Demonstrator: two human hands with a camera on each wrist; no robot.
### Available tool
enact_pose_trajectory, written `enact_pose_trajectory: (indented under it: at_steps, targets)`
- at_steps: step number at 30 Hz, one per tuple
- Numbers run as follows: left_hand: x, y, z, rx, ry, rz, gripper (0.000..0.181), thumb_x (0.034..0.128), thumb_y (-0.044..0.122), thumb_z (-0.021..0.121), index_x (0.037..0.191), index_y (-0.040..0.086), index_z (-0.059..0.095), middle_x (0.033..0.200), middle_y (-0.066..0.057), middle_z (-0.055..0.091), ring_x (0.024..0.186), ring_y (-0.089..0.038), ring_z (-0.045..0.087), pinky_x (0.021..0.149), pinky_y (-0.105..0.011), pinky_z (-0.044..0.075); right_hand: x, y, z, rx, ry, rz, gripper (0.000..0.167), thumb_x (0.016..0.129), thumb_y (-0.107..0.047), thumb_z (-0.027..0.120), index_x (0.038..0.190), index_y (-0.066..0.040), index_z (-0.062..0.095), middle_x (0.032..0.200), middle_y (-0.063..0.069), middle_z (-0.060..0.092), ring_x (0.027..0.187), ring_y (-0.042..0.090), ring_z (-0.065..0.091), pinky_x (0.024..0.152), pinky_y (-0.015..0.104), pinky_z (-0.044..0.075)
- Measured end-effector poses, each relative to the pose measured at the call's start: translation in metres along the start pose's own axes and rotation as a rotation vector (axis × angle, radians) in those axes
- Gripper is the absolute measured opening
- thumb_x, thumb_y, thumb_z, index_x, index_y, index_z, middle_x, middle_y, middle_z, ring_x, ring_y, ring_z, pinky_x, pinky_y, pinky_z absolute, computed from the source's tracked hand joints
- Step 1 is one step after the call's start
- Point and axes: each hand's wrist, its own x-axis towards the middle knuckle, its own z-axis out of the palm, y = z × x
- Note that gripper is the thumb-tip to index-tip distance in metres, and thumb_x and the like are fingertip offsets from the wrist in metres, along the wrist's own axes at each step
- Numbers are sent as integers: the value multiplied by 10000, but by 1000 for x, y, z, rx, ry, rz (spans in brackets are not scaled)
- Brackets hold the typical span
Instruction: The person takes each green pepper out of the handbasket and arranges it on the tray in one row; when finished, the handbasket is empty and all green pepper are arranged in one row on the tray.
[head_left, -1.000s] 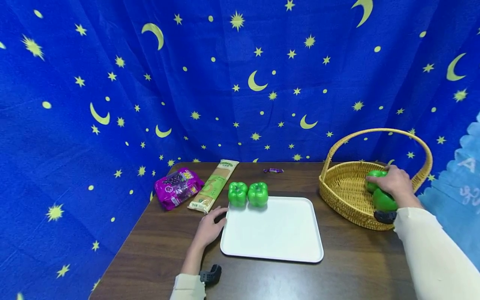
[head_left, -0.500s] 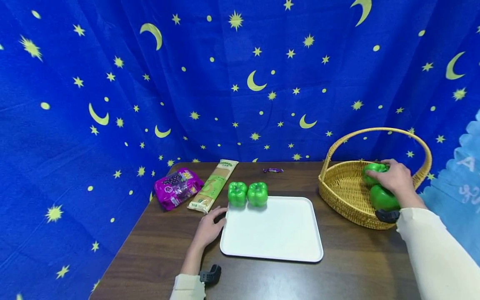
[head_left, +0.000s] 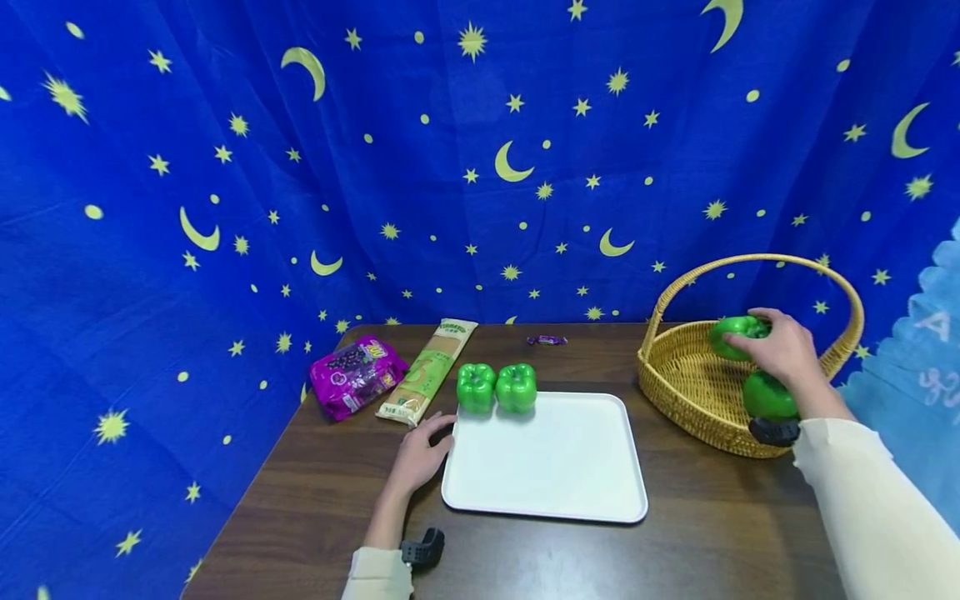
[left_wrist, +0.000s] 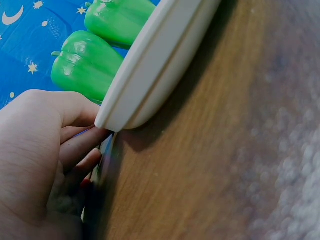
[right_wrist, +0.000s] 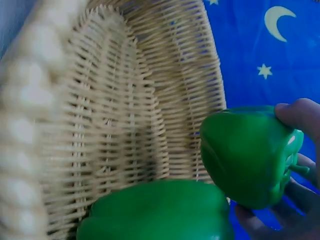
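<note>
My right hand (head_left: pixel 787 354) grips a green bell pepper (head_left: pixel 731 337) inside the wicker basket (head_left: pixel 678 421). In the right wrist view, thumb and fingers hold this pepper (right_wrist: pixel 250 155) near its stem end. A second bell pepper (head_left: pixel 768 396) lies in the basket below my wrist, partly hidden by it. My left hand (head_left: pixel 420 457) is at the left edge of a white tray (head_left: pixel 547 467); in the left wrist view, thumb and fingers pinch the tray's rim (left_wrist: pixel 145 65). Two green bell peppers, one on the left (head_left: pixel 476 388) and one on the right (head_left: pixel 516 388), stand side by side at the tray's back left corner.
A purple grape-printed bag (head_left: pixel 356 375) and a long noodle packet (head_left: pixel 429 372) lie at the back left of the wooden table (head_left: pixel 300 517). A small purple wrapped candy (head_left: pixel 547 341) lies behind the tray. The basket's tall handle (head_left: pixel 757 260) arches above its opening.
My right hand has raised the held bell pepper slightly and shifted it left within the basket, away from the other one. The left hand and tray have stayed in place.
</note>
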Motion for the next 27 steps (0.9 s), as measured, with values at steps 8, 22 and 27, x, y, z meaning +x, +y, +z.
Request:
enact_pose_trajectory:
  at_steps: [8, 22, 27]
  targets:
    - [1, 2, -1, -1, 1, 6, 340, 914, 219, 618, 1253, 207, 648, 1386, -107, 517, 1326, -303, 401, 1080, -567, 256, -3, -8, 3, 26, 2, -13, 891, 855, -564, 616, 1453, 29, 325, 1302, 402, 385, 1103, 550, 398, 779, 625, 413]
    - [-1, 2, -1, 3, 3, -13, 341, 913, 217, 611, 1249, 183, 651, 1400, -129, 498, 1325, -326, 398, 1085, -588, 223, -6, -6, 24, -54, -201, -187, 750, 840, -423, 714, 1361, 43, 440, 1101, 306, 545, 897, 398, 543, 675, 448, 454]
    - [-1, 2, 0, 5, 3, -21, 346, 908, 224, 613, 1249, 186, 651, 1396, -120, 505, 1327, -321, 397, 1085, -597, 211, -8, -8, 30, -79, -257, -195, 779, 822, -432, 731, 1359, 49, 436, 1130, 330, 549, 931, 428, 552, 718, 530, 465]
